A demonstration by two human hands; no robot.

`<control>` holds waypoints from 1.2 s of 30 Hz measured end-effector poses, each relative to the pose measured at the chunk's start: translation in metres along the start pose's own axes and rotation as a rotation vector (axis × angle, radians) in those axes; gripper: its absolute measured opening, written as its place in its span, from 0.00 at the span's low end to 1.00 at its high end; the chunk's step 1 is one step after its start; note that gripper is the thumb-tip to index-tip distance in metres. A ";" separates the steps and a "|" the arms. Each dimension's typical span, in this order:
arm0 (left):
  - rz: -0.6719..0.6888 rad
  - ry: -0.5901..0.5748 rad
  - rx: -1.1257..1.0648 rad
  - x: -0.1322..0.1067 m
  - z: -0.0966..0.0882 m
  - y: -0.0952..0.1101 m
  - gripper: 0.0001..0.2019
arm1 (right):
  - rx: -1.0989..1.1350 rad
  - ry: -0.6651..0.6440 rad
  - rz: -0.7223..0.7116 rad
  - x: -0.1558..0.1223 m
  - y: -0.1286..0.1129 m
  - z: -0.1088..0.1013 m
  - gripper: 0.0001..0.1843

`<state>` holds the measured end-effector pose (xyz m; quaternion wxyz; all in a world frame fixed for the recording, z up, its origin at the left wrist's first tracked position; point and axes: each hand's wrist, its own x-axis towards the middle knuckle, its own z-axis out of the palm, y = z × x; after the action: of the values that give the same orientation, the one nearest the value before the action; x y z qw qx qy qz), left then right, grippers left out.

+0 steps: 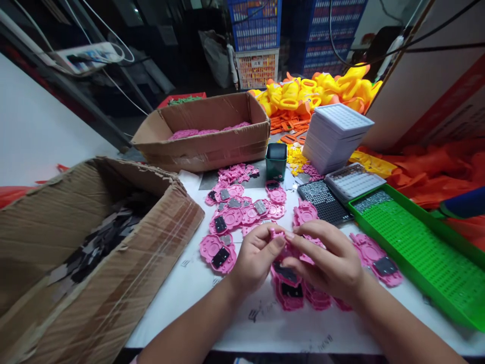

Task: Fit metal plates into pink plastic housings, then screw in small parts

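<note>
Between the thumb and fingers of my left hand [254, 259] is a small pink plastic part [276, 233] with a short peg sticking up. My right hand [333, 258] is curled in from the other side, its fingertips meeting the same part. Directly beneath both hands lie pink plastic shells [291, 293] with black covers, stacked and partly hidden by my fingers. More pink shells [232, 217] with black or grey covers are spread beyond my left hand, and one pink shell [375, 258] rests right of my right hand.
Cardboard boxes stand at the left [166, 227] and back [204, 151]. A dark green cup [276, 162], small pink pieces [238, 173], a stack of white trays [335, 136], a black screw tray [324, 202] and a long green tray [420, 253] surround the work area. Yellow toy parts [322, 91] are piled behind.
</note>
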<state>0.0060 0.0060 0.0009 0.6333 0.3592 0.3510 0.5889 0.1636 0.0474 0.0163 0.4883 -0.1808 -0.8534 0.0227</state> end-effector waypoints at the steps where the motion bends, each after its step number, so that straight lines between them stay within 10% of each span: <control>1: -0.006 0.008 -0.013 0.000 0.000 0.002 0.13 | 0.039 0.002 0.000 0.000 0.000 -0.001 0.16; 13: -0.127 0.059 -0.192 0.005 -0.004 0.016 0.16 | 0.103 0.002 -0.020 0.003 -0.002 -0.006 0.14; 24: -0.046 0.185 0.006 0.021 -0.016 0.025 0.19 | 0.176 0.139 0.250 -0.004 0.015 -0.011 0.15; 31: -0.068 0.150 0.725 0.017 -0.029 0.039 0.15 | 0.146 0.145 0.275 -0.001 0.016 -0.007 0.12; 36: -0.178 -0.108 1.238 0.015 -0.033 0.049 0.07 | 0.093 0.084 0.187 -0.001 0.014 -0.004 0.16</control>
<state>-0.0457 0.0245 0.0265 0.3713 0.6579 0.6231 0.2024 0.1715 0.0599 0.0142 0.5275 -0.2375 -0.8095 0.1001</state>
